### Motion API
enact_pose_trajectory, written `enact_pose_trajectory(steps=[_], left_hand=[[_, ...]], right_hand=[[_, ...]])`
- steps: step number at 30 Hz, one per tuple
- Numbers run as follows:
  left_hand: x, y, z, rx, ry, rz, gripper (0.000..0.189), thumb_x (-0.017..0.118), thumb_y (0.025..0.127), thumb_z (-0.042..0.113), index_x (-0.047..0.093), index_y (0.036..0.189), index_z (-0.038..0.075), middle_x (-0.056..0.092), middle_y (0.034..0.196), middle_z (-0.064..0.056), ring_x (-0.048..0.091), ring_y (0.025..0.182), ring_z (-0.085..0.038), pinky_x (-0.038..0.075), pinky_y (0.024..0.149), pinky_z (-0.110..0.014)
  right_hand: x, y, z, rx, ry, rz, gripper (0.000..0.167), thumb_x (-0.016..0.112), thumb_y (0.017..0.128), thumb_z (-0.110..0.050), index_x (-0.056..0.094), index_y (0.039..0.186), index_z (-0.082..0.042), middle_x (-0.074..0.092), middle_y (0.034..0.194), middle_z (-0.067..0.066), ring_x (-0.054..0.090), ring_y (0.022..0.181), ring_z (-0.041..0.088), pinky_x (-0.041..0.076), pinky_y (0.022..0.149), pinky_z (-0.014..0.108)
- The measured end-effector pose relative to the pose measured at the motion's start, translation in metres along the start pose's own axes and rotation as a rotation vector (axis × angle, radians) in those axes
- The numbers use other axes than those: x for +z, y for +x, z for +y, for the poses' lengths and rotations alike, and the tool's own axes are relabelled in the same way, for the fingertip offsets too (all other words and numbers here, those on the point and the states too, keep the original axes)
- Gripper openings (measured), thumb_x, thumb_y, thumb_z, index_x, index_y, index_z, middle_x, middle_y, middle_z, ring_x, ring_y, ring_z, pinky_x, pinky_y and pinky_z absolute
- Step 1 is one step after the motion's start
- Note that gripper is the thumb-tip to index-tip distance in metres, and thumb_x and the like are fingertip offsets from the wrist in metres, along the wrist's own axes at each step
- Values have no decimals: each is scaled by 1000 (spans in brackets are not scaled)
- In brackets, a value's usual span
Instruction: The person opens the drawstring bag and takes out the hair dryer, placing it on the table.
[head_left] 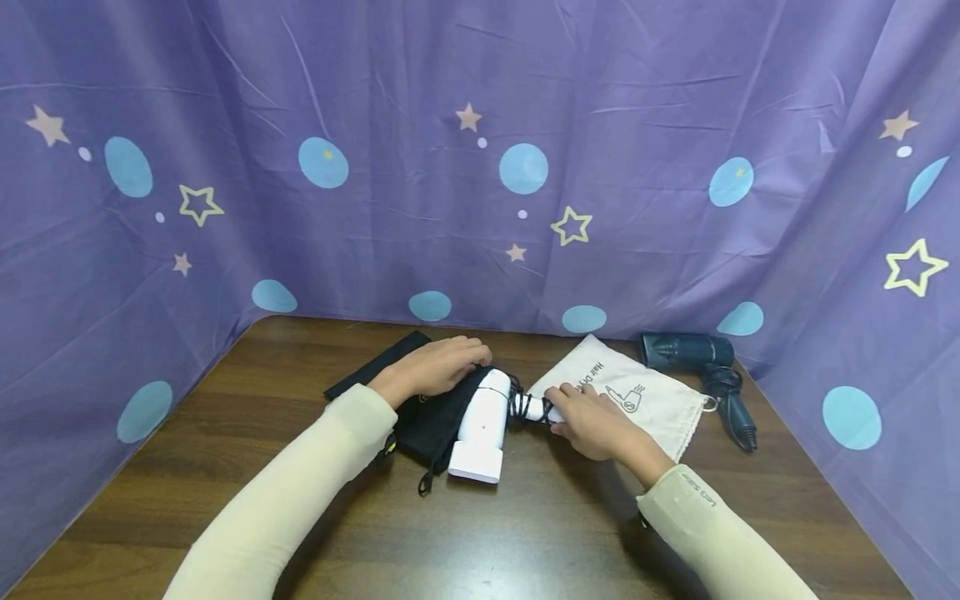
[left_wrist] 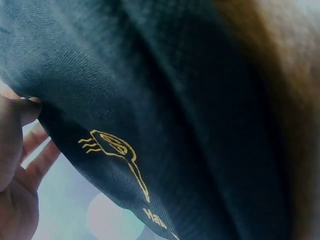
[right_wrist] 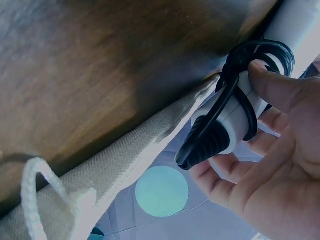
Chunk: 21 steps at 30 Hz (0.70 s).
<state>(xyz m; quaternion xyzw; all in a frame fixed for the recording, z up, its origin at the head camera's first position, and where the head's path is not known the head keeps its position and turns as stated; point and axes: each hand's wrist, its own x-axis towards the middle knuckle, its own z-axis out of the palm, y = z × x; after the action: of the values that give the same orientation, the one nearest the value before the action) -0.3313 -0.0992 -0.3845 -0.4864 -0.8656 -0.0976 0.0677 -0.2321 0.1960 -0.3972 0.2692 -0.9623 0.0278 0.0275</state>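
Observation:
A white hair dryer point(head_left: 482, 425) lies at mid-table, its nozzle toward me. Black cord point(right_wrist: 240, 85) is wound round its handle, which points right. My right hand point(head_left: 595, 421) grips that handle, thumb on one side and fingers round the other in the right wrist view. Left of the dryer is a black drawstring bag point(head_left: 427, 425), partly beneath the dryer's side. My left hand point(head_left: 448, 367) pinches the bag's edge between thumb and fingers. In the left wrist view the bag's cloth carries a gold hair dryer print point(left_wrist: 114, 144).
A white drawstring bag point(head_left: 570, 362) printed with a hair dryer lies beyond my right hand. At the back right, a dark teal hair dryer point(head_left: 682, 352) rests with its cord bundled. A purple curtain point(head_left: 420, 208) borders the wooden table point(head_left: 420, 550) behind and at both sides.

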Motion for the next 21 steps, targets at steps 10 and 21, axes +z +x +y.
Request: enact_pose_trajectory(steps=[10,21], left_hand=[[0,-6,-5,-25,21,-6,24,56,102,1,60,119,18,61,115,3,58,106,-15,51,91,-34],[-2,-17,-16,-64,12,2,23,56,103,1,62,116,19,61,115,3,59,108,-16,53,90,-36]], right_hand=[[0,0,-3,7,-23,11,32,71,96,-24,54,119,-11,65,102,8,58,85,33,51,67,49],[-1,-4,-2,16,-47,11,33,72,95,-20,56,121,-10,67,114,11,62,91,37,54,74,54]])
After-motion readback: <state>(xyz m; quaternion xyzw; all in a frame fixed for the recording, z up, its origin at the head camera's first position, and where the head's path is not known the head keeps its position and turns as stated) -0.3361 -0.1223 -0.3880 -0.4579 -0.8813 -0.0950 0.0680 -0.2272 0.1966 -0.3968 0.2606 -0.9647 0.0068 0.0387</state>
